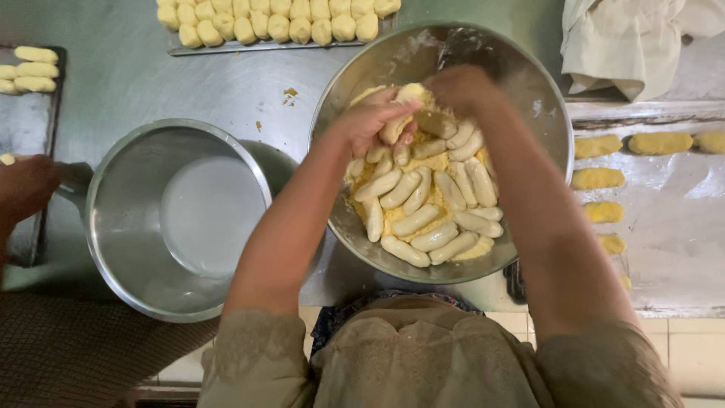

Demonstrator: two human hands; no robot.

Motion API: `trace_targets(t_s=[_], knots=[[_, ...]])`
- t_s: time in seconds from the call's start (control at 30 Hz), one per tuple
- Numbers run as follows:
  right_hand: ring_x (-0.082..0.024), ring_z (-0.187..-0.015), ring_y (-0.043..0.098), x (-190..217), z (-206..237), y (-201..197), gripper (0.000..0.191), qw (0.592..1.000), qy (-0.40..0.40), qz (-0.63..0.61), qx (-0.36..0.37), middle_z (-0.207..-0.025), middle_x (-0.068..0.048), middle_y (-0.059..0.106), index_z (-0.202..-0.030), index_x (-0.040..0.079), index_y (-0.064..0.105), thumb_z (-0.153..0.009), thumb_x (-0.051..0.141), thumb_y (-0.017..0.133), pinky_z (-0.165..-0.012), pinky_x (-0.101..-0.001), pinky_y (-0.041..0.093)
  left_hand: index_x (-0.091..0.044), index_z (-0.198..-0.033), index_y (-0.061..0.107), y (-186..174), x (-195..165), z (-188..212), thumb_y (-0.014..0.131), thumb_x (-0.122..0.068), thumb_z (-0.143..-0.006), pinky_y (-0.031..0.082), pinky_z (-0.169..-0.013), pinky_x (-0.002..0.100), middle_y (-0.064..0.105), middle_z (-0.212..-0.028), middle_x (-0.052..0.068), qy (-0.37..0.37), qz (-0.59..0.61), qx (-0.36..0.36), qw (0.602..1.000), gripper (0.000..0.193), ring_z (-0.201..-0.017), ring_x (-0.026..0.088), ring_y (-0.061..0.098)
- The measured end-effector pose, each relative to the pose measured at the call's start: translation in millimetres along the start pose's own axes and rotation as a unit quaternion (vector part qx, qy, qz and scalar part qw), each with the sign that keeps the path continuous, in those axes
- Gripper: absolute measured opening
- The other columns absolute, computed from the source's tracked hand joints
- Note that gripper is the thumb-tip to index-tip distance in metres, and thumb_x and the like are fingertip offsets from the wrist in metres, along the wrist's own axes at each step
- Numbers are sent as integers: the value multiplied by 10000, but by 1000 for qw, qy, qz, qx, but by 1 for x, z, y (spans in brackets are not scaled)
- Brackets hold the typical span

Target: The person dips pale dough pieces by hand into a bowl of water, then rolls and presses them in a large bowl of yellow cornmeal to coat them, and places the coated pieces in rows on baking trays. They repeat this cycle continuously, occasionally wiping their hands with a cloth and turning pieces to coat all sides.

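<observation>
Head view shows both hands, left hand (371, 121) and right hand (458, 88), fingers curled around one dough roll (406, 113) above the crumb-filled steel bowl (529, 83) (centre-right), beside a milk pot (121, 204).

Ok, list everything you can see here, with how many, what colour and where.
Metal bowl: one, silver, centre right of the steel table.
Dough rolls: many, pale cream, lying in the bowl on yellow crumbs.
Metal pot: one, silver, left of the bowl, white liquid inside.
Coated rolls on tray: two rows, yellow, top centre.
Coated rolls on dark tray: several, yellow, far left.
Coated pieces: several, yellow, on the right surface.
Cloth: one, off-white, top right.
Another person's hand: one, left edge, by the pot.
Left hand: holding a roll over the bowl.
Right hand: over the bowl, touching the same roll.
</observation>
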State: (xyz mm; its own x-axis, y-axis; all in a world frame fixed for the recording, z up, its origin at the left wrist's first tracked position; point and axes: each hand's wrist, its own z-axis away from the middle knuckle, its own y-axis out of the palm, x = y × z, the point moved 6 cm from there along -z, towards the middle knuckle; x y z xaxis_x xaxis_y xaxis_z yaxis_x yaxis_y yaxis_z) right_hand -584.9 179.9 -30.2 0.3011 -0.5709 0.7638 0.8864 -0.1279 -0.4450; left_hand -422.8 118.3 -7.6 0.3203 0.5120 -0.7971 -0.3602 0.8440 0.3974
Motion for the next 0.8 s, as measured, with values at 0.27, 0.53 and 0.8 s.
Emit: trace_targets(t_s=[0.27, 0.53, 0.8], knots=[[-184, -913, 671, 71, 26, 25, 431, 973, -132, 164, 93, -1044, -71, 738, -1158, 85, 727, -810, 321, 820, -803, -342, 527, -87, -1269, 646, 3, 25, 30, 429, -484, -1042, 594, -836, 432, 764, -1081, 94, 36, 244, -146, 958, 506, -945, 234, 738], [-228, -894, 681, 85, 30, -5, 311, 994, -57, 6, 89, -1064, -126, 742, -1178, 40, 733, -947, 248, 717, -799, -404, 557, -81, -1198, 644, 20, 27, 24, 689, -194, -960, 608, -677, 404, 715, -1038, 75, 106, 307, -242, 915, 268, -860, 230, 710], [-373, -1060, 680, 88, 25, 74, 506, 918, -226, 310, 100, -1168, -168, 717, -1267, 132, 711, -806, 286, 850, -880, -463, 546, -80, -1125, 599, -13, 26, 58, 781, -192, -951, 525, -542, 401, 614, -855, 105, 148, 259, -248, 922, 276, -654, 261, 631]])
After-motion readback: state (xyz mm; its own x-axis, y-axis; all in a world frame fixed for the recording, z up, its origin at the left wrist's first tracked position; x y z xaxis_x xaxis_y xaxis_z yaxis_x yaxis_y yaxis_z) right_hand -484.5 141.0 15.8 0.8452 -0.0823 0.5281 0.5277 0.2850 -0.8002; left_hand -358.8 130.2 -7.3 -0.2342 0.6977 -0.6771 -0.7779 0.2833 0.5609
